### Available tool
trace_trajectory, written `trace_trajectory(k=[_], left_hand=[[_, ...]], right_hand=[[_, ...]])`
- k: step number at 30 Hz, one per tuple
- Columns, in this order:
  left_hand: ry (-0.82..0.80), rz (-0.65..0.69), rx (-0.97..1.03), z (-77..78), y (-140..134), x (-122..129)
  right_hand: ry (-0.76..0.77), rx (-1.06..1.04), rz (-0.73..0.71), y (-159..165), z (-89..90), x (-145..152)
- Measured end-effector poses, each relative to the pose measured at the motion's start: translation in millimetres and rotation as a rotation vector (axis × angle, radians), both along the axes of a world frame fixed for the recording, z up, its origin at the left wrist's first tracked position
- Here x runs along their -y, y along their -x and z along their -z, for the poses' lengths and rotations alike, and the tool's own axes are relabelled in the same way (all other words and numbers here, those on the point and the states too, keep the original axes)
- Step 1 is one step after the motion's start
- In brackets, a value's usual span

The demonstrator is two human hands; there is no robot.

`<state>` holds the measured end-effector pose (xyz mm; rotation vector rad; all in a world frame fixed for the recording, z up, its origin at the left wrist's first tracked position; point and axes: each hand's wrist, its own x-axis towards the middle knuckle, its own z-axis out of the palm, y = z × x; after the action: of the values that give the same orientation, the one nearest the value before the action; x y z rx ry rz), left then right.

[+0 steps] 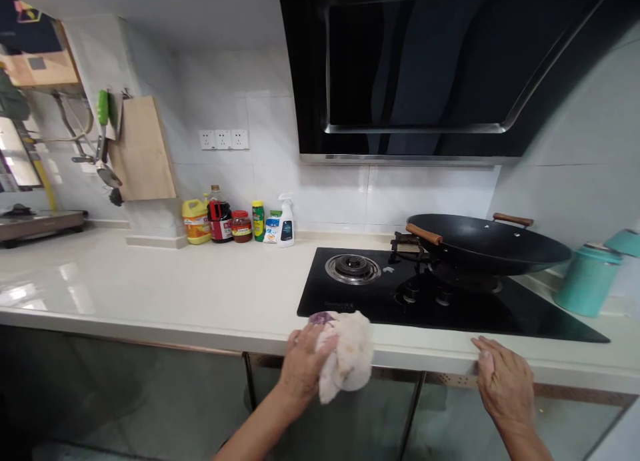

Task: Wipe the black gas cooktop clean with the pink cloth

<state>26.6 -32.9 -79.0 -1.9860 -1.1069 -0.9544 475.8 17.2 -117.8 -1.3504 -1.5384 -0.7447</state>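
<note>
My left hand (303, 362) is closed around a bunched white cloth (350, 354) with a purple patch at its top. The cloth hangs over the front edge of the counter, just below the left part of the black glass gas stove (360, 307). Over by the stove's right half, my right hand (506, 381) holds nothing; its fingers stretch toward the counter edge (430, 351), and whether they press on it is hard to see. A large black wok (480, 241) with wooden handles sits on the right burner. The left burner (353, 267) is bare.
A black range hood (410, 67) overhangs the stove. A teal canister (587, 281) stands at the right. Along the back wall are a yellow jug (196, 222), a dark sauce bottle (220, 217) and a white spray bottle (286, 224). A wooden cutting board (141, 147) hangs at the left.
</note>
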Motion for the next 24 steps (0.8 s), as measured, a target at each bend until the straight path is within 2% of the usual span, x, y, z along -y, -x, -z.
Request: trace_trajectory(k=[5,8,11,13,15,18,21,24], left_hand=[[0.069,-0.129,-0.103,-13.4,121,13],[0.138,-0.24,-0.105,-23.9,181,24],[0.259,-0.39,-0.035,-35.4,219,37],[0.323,-0.459,0.006,-41.5,231,44],[0.348,-0.481,0.036,-44.8,228,48],[0.327,-0.445,0.082,-44.1,200,46],[0.316,-0.354,0.104,-37.4,150,34],[0.346,-0.251,0.072,-27.9,83,17]], right_hand=[[-0.006,-0.012,0.007,1,3.4,-3],[-0.004,-0.026,0.007,1,4.7,-4],[0.004,-0.024,0.003,1,4.9,-4],[0.007,-0.016,-0.003,1,4.7,-4],[0.008,-0.019,-0.006,1,4.5,-5],[0.007,-0.053,0.008,4,4.1,-6],[-0.004,-0.074,0.034,7,2.9,-5],[0.015,-0.05,0.029,9,1.0,-3]])
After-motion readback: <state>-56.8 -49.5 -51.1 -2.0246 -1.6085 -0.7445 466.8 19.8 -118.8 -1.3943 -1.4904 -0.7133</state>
